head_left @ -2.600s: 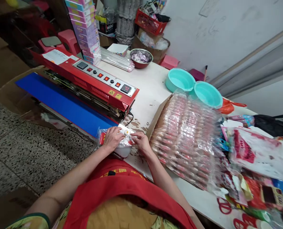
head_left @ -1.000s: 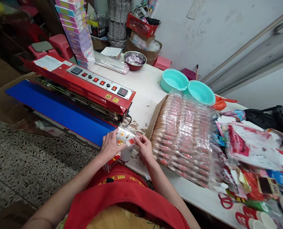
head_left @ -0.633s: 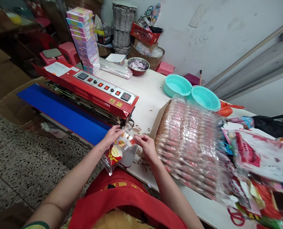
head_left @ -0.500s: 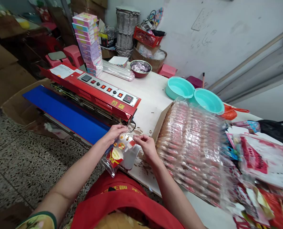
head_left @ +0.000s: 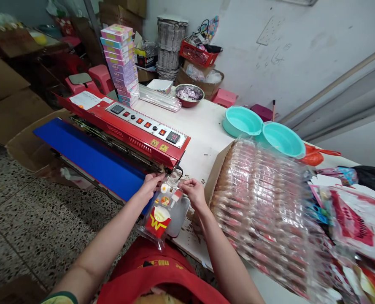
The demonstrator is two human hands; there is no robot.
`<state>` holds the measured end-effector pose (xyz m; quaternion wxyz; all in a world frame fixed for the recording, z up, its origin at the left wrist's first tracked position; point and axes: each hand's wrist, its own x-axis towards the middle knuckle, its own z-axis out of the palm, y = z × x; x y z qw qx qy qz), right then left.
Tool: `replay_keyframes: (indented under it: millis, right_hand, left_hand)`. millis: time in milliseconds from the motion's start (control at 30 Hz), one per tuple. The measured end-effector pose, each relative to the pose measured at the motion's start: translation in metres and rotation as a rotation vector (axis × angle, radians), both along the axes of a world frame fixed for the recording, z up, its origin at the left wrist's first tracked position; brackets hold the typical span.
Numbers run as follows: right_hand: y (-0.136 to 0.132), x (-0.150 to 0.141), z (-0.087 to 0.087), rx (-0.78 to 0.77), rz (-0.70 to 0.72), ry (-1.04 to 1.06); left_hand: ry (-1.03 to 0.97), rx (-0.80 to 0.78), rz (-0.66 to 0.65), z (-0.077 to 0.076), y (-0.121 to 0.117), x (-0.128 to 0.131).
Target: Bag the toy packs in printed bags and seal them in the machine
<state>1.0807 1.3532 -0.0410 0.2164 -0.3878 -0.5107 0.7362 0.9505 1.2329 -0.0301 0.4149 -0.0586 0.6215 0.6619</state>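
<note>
A clear plastic bag (head_left: 159, 217) hangs between my two hands, its top edge held up at the end of the red bag-sealing machine (head_left: 124, 122). Inside it show a red fries-box shape with a yellow mark and small food-shaped pieces, among them an egg and an ice pop. My left hand (head_left: 152, 185) pinches the bag's upper left corner, close to the machine's sealing slot. At the upper right corner, the fingers of my right hand (head_left: 192, 192) are closed on the bag. Behind the bag lies a grey metal plate (head_left: 179, 215).
A blue conveyor belt (head_left: 89, 156) runs along the machine's near side. On the right stands a carton packed with rows of clear-wrapped packets (head_left: 253, 202). Beyond are two turquoise basins (head_left: 242, 120), a metal bowl (head_left: 189, 93) and a stack of small boxes (head_left: 120, 63).
The bag has turned to face me more squarely and its top edge is held straighter at the machine's end. Both hands still grip it. The whole view has shifted slightly.
</note>
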Motion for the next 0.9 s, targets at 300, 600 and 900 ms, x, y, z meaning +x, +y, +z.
replay_keyframes:
  millis: [300,600,900]
  right_hand:
    - [-0.006,-0.052,-0.018,-0.078,-0.097,0.010]
    - [-0.044,0.064,0.040,0.674,0.040,0.010]
    - [-0.021,0.271,0.041,1.540,-0.094,-0.528]
  left_hand:
    - [0.038,-0.034,0.101,-0.006,-0.022,-0.026]
    - [0.668,-0.442,0.349,0.016,-0.058,-0.084]
    - [1.816,0.185,-0.811,0.013,-0.003,0.126]
